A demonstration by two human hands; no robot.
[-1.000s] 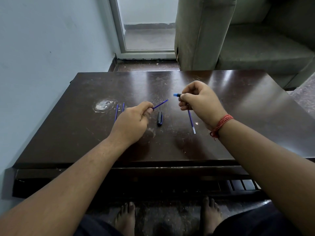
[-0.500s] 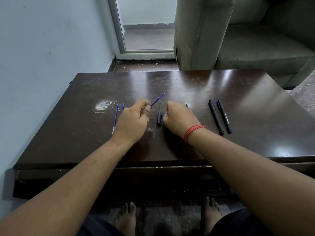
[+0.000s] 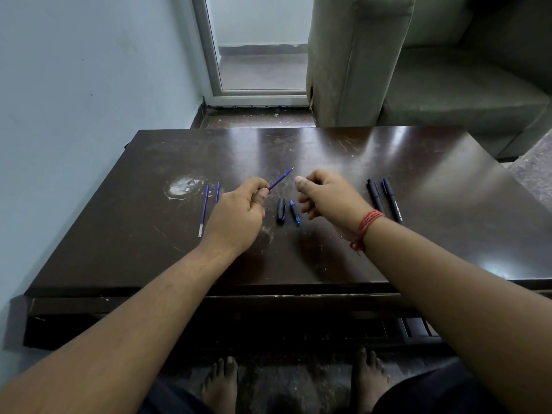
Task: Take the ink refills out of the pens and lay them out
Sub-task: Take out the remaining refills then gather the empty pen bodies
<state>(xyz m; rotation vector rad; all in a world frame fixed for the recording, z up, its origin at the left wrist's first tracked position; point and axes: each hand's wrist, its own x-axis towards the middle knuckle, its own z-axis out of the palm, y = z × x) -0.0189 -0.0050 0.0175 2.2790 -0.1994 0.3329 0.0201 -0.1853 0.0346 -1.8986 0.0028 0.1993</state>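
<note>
My left hand (image 3: 239, 213) pinches a thin blue ink refill (image 3: 280, 179), its tip pointing up and to the right above the dark table (image 3: 328, 258). My right hand (image 3: 325, 194) hovers just right of it with loosely curled fingers and holds nothing. Between the hands lie a black pen cap (image 3: 280, 211) and a short blue pen part (image 3: 294, 212). Two blue refills (image 3: 204, 210) lie side by side to the left; my left hand partly covers the right one. Two black pens (image 3: 383, 198) lie parallel on the right.
A whitish scuffed patch (image 3: 182, 186) marks the table left of the refills. A pale wall runs along the left, a glass door stands behind the table, and a grey sofa (image 3: 448, 85) is at the back right. My bare feet (image 3: 221, 380) show below the table's front edge.
My right hand has set the blue pen part down beside the cap and lifted off empty. My left hand has kept the refill and raised its tip slightly.
</note>
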